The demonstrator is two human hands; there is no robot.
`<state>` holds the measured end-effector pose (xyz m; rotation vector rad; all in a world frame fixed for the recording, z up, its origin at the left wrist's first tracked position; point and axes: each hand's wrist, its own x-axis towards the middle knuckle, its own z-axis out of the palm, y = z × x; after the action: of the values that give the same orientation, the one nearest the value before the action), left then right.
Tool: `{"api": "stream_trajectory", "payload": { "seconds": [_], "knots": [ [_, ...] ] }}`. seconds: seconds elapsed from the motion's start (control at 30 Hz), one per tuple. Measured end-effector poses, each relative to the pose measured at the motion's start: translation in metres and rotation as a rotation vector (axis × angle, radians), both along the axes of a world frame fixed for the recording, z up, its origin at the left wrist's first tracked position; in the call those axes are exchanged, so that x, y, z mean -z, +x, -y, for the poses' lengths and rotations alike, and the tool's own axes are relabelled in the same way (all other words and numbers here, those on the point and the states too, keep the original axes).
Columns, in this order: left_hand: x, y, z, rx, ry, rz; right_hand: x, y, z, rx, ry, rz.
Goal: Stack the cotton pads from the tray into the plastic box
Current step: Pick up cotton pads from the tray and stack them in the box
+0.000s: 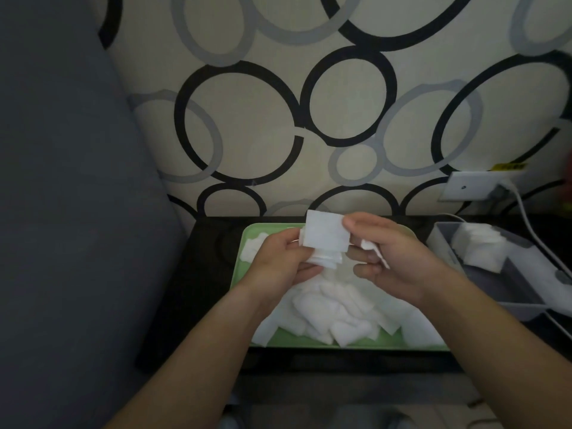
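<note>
Stack of cotton pads [326, 260] gripped in left hand [278, 258], top pad [325, 233] pinched by right hand [396, 258]; plastic box [507, 289] at right edge of desk [210, 274], nearer the right.

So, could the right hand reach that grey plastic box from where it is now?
Probably yes: the open grey plastic box sits just right of the right hand, nothing between them, though its fingers pinch white square cotton pads.

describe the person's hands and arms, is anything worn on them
The left hand and right hand are bare: no gloves, and no rings visible in this dim picture. The left arm and right arm are uncovered to the frame's edge: no sleeve, watch or bracelet shows.
</note>
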<state>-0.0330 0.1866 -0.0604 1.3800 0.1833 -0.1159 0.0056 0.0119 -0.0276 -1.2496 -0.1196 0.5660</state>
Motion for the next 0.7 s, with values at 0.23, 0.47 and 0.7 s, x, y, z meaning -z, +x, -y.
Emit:
{"api": "stream_trajectory", "payload": {
  "seconds": [0.23, 0.47, 0.7],
  "knots": [
    [-0.003, 0.000, 0.002, -0.024, -0.082, -0.003, 0.000, -0.005, -0.008, 0.234, -0.280, 0.110],
    [-0.005, 0.001, 0.001, -0.048, -0.193, -0.059, 0.000, -0.009, -0.013, 0.280, -0.420, 0.257],
    [-0.012, -0.001, 0.002, -0.059, -0.269, -0.155, 0.010, -0.004, -0.014, 0.271, -0.462, 0.372]
  ]
}}
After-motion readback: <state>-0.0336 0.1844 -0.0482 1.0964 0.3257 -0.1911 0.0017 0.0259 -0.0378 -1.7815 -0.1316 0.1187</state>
